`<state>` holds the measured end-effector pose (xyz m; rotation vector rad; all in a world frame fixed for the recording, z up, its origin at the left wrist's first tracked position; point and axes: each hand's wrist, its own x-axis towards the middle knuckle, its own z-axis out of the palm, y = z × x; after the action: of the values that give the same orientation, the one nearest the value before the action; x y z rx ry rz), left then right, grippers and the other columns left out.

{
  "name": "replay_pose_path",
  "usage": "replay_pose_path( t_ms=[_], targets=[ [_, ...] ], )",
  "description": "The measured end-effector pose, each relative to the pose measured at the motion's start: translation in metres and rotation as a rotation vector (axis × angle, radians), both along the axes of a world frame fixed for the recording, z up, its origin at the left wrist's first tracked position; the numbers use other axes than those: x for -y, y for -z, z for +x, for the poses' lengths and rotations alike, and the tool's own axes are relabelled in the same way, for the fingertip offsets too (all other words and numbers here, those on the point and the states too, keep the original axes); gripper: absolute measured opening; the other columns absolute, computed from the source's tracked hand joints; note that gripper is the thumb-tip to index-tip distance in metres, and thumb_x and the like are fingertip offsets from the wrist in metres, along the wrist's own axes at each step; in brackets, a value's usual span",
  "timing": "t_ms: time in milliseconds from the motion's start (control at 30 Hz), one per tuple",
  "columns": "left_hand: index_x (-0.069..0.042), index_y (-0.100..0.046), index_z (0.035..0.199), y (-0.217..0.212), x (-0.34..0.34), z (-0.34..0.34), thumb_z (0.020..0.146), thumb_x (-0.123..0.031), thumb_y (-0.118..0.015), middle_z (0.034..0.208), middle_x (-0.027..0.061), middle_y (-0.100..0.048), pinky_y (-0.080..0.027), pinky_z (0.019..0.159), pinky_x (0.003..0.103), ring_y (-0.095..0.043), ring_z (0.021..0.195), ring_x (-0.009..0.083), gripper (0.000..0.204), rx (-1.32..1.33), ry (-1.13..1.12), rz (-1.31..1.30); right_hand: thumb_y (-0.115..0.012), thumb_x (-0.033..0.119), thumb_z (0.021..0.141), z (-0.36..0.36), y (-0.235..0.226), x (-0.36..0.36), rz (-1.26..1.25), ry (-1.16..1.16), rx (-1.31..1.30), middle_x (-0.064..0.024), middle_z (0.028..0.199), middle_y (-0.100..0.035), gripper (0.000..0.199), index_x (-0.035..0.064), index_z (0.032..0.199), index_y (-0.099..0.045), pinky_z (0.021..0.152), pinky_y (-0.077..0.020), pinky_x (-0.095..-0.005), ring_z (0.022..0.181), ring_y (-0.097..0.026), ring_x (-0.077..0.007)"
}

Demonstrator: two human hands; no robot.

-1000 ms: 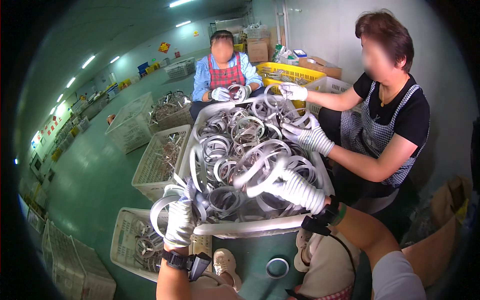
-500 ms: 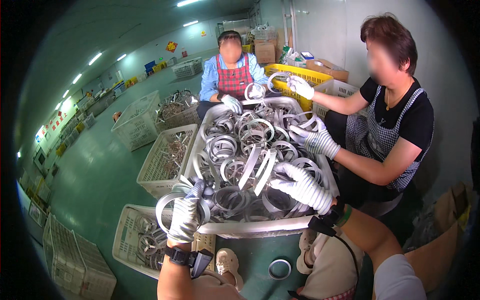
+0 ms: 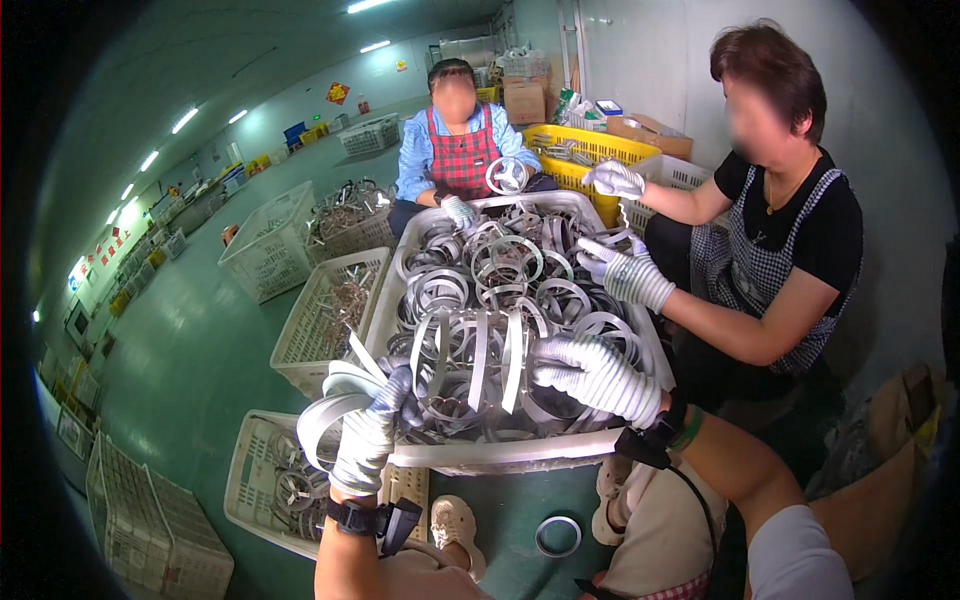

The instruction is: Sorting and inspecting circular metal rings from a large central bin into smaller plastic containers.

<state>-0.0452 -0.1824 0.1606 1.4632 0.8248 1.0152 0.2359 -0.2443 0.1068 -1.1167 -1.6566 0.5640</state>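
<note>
In a striped white glove with dark fingertips, my left hand (image 3: 375, 430) is closed around several silver metal rings (image 3: 330, 412) that fan out to its left. My right hand (image 3: 600, 380), in a striped glove, reaches over the tub's near right part. Its fingers are bent close to the edge of an upright metal ring (image 3: 512, 360) and appear to grip it, though the fingertips partly hide the contact. Beneath both hands, a big white tub (image 3: 500, 453) is heaped with silver rings and thin bent metal pieces.
One co-worker (image 3: 462, 150) sits across the tub, a ring by their gloved hand; another (image 3: 790, 230) sits at right, gloved hands over the tub. White crates (image 3: 325, 375) with metal parts stand left, a yellow crate (image 3: 600, 148) behind. A loose ring (image 3: 558, 537) lies on the floor.
The rings in my left hand have tilted and swung left. The upright bands near my right hand have turned more vertical and shifted left. The right co-worker's far hand no longer holds a ring.
</note>
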Motion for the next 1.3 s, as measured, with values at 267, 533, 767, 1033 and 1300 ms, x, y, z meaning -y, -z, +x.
replay_pose_path(
  t_ms=[267,533,767,1033,1300],
  targets=[
    [-0.009,-0.064,0.093,0.006,-0.002,-0.006,0.092,-0.032,-0.06,0.067,-0.0051,-0.057,-0.031,0.051,0.02,-0.045,0.054,0.0055,0.023,-0.058,-0.028,-0.057,-0.068,0.012,0.086,0.001,-0.009,0.005,-0.028,0.037,0.264,-0.0097,0.109,-0.065,0.037,-0.0032,0.118,-0.057,0.089,-0.0478,-0.0298,0.101,-0.06,-0.0163],
    [-0.008,-0.064,0.101,0.002,0.005,-0.004,0.091,-0.028,-0.063,0.078,-0.0028,-0.061,-0.041,0.059,0.02,-0.052,0.063,0.007,0.022,-0.028,-0.008,-0.048,-0.069,0.017,0.083,-0.006,-0.003,0.0,0.008,0.039,0.014,-0.0175,0.099,-0.067,0.032,-0.0038,0.107,-0.062,0.079,-0.0515,-0.0321,0.091,-0.067,-0.0246],
    [-0.005,-0.061,0.113,0.02,-0.007,-0.011,0.091,-0.021,-0.063,0.091,0.0006,-0.064,-0.045,0.065,0.022,-0.056,0.071,0.0081,0.028,-0.022,0.064,-0.138,-0.068,0.016,0.085,-0.002,-0.007,0.001,0.016,0.044,-0.107,-0.0137,0.103,-0.068,0.034,-0.0052,0.111,-0.061,0.086,-0.05,-0.031,0.095,-0.064,-0.0187],
    [-0.004,-0.067,0.099,0.028,-0.006,-0.011,0.085,-0.021,-0.07,0.087,0.0019,-0.066,-0.047,0.074,0.025,-0.058,0.08,0.008,0.022,-0.174,-0.07,0.033,-0.065,0.018,0.088,-0.011,-0.02,0.009,-0.071,-0.004,-0.12,-0.0107,0.099,-0.069,0.031,-0.0043,0.11,-0.062,0.083,-0.0492,-0.0302,0.092,-0.063,-0.0158],
    [-0.004,-0.06,0.114,0.013,-0.003,-0.003,0.087,-0.017,-0.067,0.096,0.002,-0.065,-0.047,0.078,0.025,-0.058,0.087,0.0096,0.031,-0.175,-0.099,0.04,-0.069,0.022,0.086,-0.002,-0.023,0.013,-0.565,-0.106,-0.573,0.0001,0.092,-0.064,0.033,0.0041,0.113,-0.063,0.064,-0.048,-0.0174,0.072,-0.059,-0.0049]
  ],
)
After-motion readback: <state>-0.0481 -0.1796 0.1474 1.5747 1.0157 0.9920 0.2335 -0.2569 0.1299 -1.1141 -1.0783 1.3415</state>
